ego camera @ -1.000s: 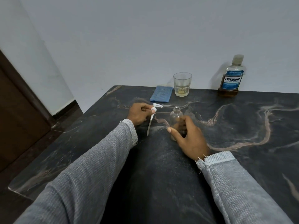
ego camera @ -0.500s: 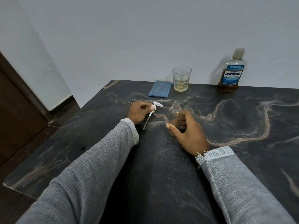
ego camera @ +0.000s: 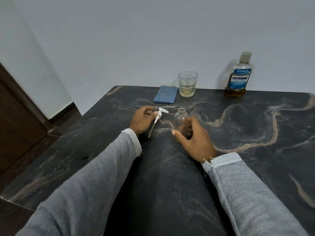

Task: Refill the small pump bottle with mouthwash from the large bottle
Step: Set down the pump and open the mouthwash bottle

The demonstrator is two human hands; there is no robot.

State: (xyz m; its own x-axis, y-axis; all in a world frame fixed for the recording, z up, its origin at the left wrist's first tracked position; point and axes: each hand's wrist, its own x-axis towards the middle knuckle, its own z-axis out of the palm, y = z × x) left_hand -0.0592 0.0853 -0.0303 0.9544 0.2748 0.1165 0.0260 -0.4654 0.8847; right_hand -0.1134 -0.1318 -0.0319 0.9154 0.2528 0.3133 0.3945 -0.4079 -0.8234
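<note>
Left hand pinches the white pump head with dip tube; right hand fingers curl round the small clear empty bottle on the dark marbled counter. Risks: tube dripping, light bottle tipping during pouring. Large mouthwash bottle stands capped, well apart.

your left hand pinched the white pump head, its tube slanting down to the dark marble table. your right hand gripped the open small clear bottle. a listerine bottle, glass tumbler and blue cloth stood by the wall.
</note>
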